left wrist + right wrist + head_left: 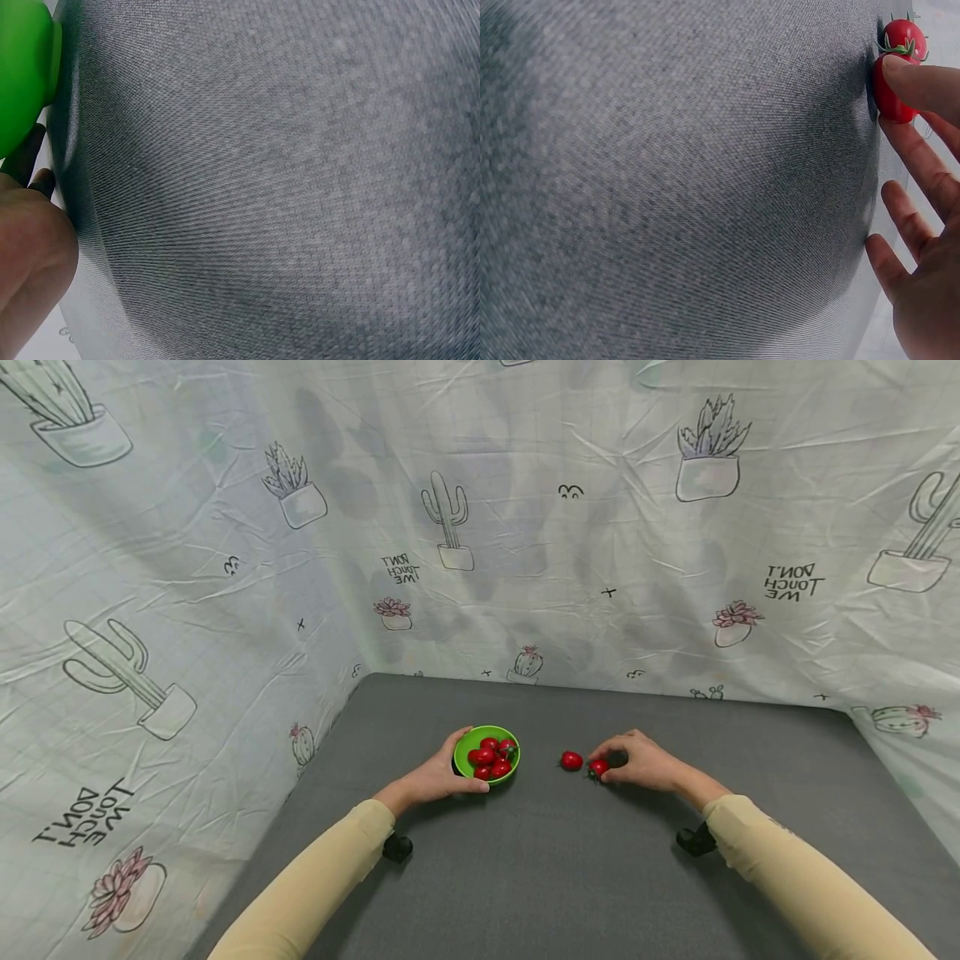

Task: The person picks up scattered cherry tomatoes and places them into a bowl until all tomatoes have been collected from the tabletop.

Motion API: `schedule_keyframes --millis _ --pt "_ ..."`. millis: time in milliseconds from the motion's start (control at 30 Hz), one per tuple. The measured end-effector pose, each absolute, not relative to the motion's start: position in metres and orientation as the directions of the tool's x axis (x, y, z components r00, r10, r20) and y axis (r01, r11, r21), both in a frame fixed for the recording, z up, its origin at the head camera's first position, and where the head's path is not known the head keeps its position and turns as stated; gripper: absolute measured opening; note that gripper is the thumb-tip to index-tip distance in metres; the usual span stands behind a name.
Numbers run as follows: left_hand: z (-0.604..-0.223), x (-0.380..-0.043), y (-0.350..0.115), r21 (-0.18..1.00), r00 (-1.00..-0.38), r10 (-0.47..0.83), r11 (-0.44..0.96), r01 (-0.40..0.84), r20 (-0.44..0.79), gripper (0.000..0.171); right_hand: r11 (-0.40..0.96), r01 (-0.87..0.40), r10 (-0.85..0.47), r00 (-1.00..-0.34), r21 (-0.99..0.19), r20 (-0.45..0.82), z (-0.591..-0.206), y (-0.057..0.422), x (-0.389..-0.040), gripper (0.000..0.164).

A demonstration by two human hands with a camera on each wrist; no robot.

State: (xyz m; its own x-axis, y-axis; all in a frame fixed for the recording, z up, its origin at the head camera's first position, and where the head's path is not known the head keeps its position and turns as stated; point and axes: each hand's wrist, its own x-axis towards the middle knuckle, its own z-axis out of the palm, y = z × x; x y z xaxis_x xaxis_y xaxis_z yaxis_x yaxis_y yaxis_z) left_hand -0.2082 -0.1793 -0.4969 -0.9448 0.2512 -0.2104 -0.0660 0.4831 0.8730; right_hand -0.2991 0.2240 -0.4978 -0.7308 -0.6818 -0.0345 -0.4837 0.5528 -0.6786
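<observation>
My left hand (435, 777) holds a small green bowl (469, 740) from its left side, thumb along the near rim and fingers round the back. Several red cherry tomatoes (486, 757) lie inside it. Part of the bowl's outer wall (22, 67) shows in the left wrist view. To the right, my right hand (643, 763) pinches a cherry tomato (597, 769) between thumb and fingers, at the table surface. Another cherry tomato (572, 761) lies just left of it. In the right wrist view the pinched tomato (891, 97) has green sepals at its top, near the second tomato (905, 36).
A dark grey cloth-covered table (525, 877) lies under both hands. Behind it and at its left hangs a pale curtain (525, 527) printed with potted cacti and lettering. A black strap piece (696, 841) sits at the right wrist, another (398, 847) at the left.
</observation>
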Motion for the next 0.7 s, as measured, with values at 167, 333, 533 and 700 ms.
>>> schedule_keyframes --millis 167,333,533,700 --pt "-0.498 -0.209 -0.179 0.876 -0.945 0.258 0.479 -0.057 -0.203 0.113 0.557 -0.486 -0.678 -0.735 -0.674 -0.029 -0.499 0.224 -0.299 0.031" --pt "-0.498 -0.209 -0.179 0.878 -0.943 0.262 0.475 -0.058 -0.205 0.113 0.558 -0.478 -0.672 -0.74 -0.678 -0.031 -0.497 0.226 -0.298 0.029" --pt "-0.498 -0.21 -0.18 0.883 -0.942 0.265 0.465 -0.061 -0.205 0.113 0.549 -0.466 -0.655 -0.755 -0.694 -0.012 -0.486 0.224 -0.295 0.031" --pt "-0.497 -0.209 -0.179 0.882 -0.942 0.268 0.468 -0.057 -0.203 0.113 0.542 -0.463 -0.647 -0.762 -0.701 0.003 -0.475 0.221 -0.292 0.035"
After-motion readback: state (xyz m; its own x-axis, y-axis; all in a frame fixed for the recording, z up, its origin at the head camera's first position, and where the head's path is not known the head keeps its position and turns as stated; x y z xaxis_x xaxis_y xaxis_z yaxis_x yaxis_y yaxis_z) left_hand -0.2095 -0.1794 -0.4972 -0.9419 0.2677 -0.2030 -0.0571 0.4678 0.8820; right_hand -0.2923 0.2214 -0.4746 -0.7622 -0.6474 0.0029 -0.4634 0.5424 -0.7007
